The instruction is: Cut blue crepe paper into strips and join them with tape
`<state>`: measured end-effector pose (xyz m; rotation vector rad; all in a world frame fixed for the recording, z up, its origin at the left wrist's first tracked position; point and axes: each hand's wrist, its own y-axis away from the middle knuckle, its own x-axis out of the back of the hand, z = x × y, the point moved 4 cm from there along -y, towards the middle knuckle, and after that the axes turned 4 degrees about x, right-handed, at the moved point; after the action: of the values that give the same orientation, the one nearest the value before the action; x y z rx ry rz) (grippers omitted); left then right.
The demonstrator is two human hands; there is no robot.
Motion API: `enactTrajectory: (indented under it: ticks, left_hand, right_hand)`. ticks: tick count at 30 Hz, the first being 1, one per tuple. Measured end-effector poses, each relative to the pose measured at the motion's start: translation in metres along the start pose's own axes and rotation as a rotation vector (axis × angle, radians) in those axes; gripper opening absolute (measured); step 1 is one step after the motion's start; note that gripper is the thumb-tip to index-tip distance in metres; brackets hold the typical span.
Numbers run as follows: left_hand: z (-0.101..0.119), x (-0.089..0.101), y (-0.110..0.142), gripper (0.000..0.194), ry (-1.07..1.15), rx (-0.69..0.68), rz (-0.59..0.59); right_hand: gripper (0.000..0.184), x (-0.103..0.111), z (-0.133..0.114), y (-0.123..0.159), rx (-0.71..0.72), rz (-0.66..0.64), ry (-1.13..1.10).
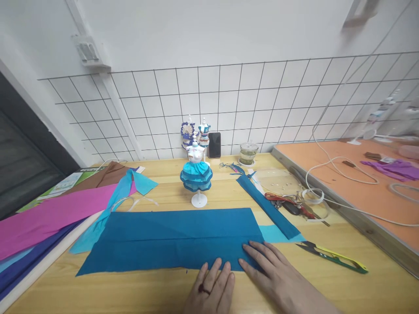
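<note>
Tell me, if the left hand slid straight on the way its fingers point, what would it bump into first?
The left hand already has its fingertips on the dark blue paper sheet. Sliding straight on over it, it would probably meet the little mannequin's white stand first, though depth is hard to judge.

No readable text, brand, number or sign anywhere. Faint print on the green-and-white sheet [62,185] at the table's far left, too small and blurred to make out. Nothing legible on the dark phone [214,145] against the wire grid.
</note>
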<state>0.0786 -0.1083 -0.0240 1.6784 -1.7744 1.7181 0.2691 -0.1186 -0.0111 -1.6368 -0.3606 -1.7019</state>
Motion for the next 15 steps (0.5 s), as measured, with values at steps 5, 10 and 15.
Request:
enactTrajectory:
  ticks: [5, 10, 15]
  left_hand:
    - [0.0, 0.0, 0.0, 0.029, -0.033, -0.008, -0.003]
    - [0.006, -0.006, 0.002, 0.031, 0.023, 0.099, 0.069]
    - [0.011, -0.013, 0.005, 0.035, 0.114, 0.176, 0.131]
  right_hand:
    - [0.048, 0.011, 0.001, 0.002, -0.093, 0.083, -0.078]
    - [0.051, 0.01, -0.03, -0.014, 0.014, 0.192, -0.145]
    - [0.051, -0.007, -0.052, -0.027, 0.061, 0.244, -0.007]
